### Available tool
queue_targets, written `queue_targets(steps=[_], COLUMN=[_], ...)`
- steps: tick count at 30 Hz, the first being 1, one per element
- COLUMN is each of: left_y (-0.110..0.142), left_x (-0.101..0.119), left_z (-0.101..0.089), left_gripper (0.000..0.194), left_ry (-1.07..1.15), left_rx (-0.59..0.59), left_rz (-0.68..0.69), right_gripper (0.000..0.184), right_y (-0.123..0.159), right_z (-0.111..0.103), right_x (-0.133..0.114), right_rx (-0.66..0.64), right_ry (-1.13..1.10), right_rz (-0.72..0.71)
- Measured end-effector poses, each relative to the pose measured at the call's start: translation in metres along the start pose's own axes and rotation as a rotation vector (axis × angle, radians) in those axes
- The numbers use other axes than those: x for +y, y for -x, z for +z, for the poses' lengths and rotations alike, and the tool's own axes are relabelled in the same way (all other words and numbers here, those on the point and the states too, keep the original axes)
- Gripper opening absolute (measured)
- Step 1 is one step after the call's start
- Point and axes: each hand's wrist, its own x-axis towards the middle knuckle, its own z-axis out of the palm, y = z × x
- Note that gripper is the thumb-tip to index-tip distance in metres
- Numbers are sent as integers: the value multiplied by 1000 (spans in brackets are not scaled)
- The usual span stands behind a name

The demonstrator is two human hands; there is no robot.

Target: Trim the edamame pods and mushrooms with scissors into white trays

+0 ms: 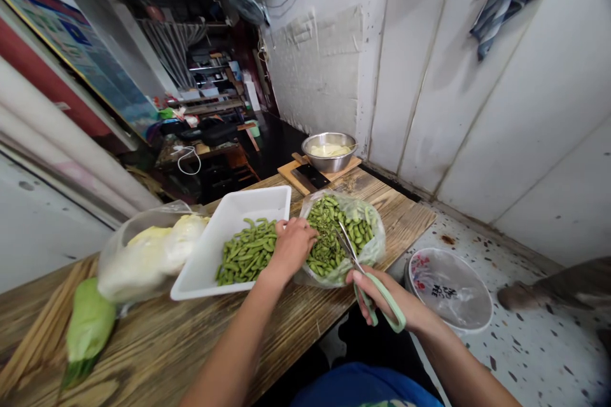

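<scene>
My right hand (375, 292) grips a pair of scissors (352, 251) by the light green handles. Its blades are slightly apart and point into a clear plastic bag (377, 251) full of green edamame pods (329, 210). At the bag's left edge is my left hand (292, 243), fingers bent together toward the pods and the forearm crossing the tray's corner. Whatever those fingers pinch is hidden. Left of that hand, a white plastic tray (203, 261) holds a heap of edamame pods (245, 251).
Behind the bag, a steel bowl (329, 162) and a cleaver (310, 177) rest on a cutting board (289, 172). A bag of pale yellow food (157, 248) and a green gourd-like vegetable (88, 321) lie left. A lined bin (451, 289) stands on the floor at right.
</scene>
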Motion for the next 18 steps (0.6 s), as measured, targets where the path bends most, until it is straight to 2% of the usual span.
queue_targets(steps=[4, 7, 14, 18], left_y=[10, 20, 31, 31], left_x=[9, 19, 28, 30], left_z=[0, 1, -8, -10], left_gripper=[22, 23, 26, 27], left_ry=[548, 780, 869, 858], left_rx=[-12, 5, -26, -49], left_rz=[-67, -136, -113, -114], right_gripper=[64, 59, 49, 47], right_y=[-2, -3, 0, 2], right_z=[-1, 0, 4, 3], right_x=[5, 5, -6, -7], right_rx=[83, 75, 52, 78], right_ry=[149, 189, 262, 300], right_rz=[10, -23, -80, -37])
